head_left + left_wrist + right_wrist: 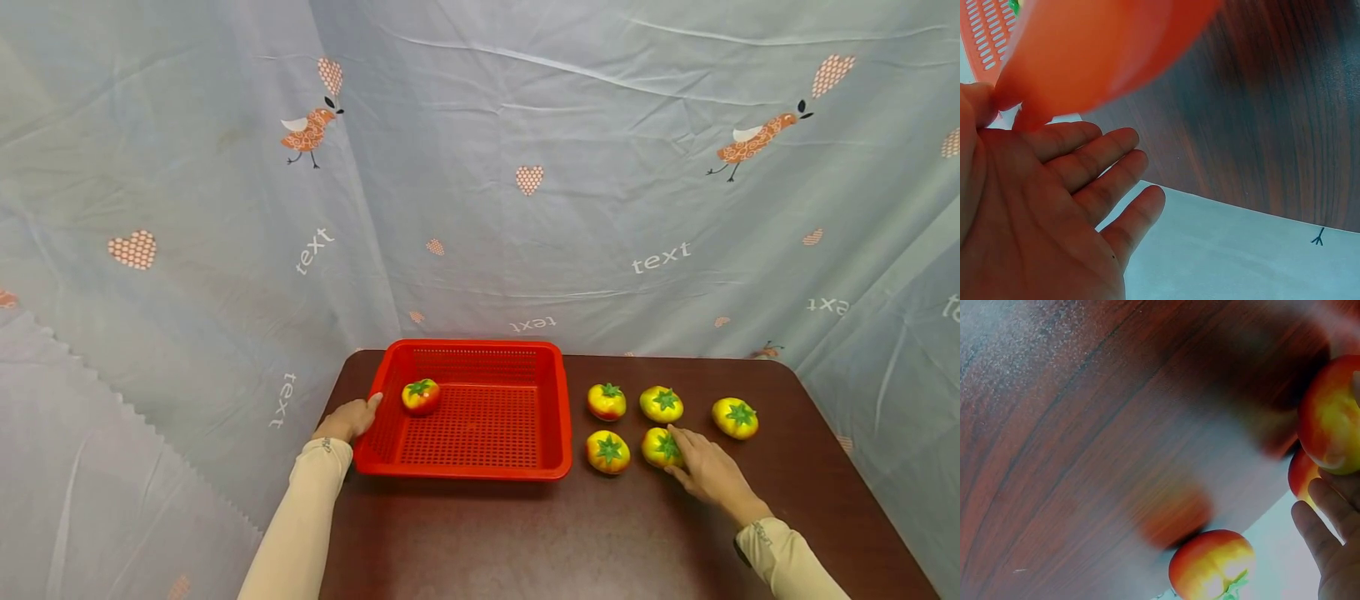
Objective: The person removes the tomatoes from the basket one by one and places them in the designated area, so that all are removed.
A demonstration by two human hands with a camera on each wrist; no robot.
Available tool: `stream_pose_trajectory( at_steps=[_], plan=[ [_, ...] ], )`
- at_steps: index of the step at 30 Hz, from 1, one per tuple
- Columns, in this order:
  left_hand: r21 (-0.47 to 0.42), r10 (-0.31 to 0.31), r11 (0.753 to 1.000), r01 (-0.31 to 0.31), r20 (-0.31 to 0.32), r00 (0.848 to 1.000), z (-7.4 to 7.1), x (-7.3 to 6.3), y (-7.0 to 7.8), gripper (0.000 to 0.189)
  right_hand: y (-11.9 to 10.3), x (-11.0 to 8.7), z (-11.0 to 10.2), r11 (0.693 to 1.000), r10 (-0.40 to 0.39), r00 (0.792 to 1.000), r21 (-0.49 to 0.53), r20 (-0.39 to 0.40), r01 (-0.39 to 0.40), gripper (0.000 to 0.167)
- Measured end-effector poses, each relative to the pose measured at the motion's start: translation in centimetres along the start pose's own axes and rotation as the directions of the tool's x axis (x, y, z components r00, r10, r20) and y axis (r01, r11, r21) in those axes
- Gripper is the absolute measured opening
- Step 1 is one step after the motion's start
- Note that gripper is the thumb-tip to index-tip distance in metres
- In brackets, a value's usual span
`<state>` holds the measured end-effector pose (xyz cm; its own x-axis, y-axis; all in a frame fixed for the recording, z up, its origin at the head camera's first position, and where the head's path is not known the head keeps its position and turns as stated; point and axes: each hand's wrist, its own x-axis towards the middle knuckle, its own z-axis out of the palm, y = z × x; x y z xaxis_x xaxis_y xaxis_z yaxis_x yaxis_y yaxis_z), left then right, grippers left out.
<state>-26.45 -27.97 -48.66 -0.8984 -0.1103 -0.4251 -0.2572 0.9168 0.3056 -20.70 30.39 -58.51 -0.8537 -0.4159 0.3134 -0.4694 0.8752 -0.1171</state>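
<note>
My left hand [348, 419] pinches the left rim of a red plastic basket [465, 477] between thumb and index finger; in the left wrist view its other fingers [1097, 162] stretch out beneath the rim. Inside the basket, toward its left, sits a red and yellow tomato [421, 397] with a green leafy top. To the right of the basket, my right hand [708, 471] grips a yellow and red tomato [658, 447], thumb on one side and fingers on the other. The right wrist view shows this tomato [1332, 415] at its right edge, partly cut off.
Other tomatoes lie close by on the dark wooden table [525, 542]: one at the back [662, 404], two nearer the basket [607, 452], and one farther right [735, 418]. A grey-blue printed curtain [480, 208] hangs behind and beside the table.
</note>
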Motion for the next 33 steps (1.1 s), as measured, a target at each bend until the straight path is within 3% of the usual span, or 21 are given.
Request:
stream_pose_trajectory(
  at_steps=[21, 33],
  plan=[
    [-0.008, -0.011, 1.000, 0.011, 0.006, 1.000, 0.1, 0.0, 0.0, 0.062, -0.2, -0.5, -0.5, 0.999, 0.054, 0.998, -0.002, 0.039, -0.054, 0.066],
    [0.001, 0.002, 1.000, -0.002, -0.001, 1.000, -0.2, -0.2, 0.0, 0.062, -0.1, -0.1, -1.2, 0.998, 0.058, 0.998, 0.017, 0.003, -0.058, 0.066]
  ],
)
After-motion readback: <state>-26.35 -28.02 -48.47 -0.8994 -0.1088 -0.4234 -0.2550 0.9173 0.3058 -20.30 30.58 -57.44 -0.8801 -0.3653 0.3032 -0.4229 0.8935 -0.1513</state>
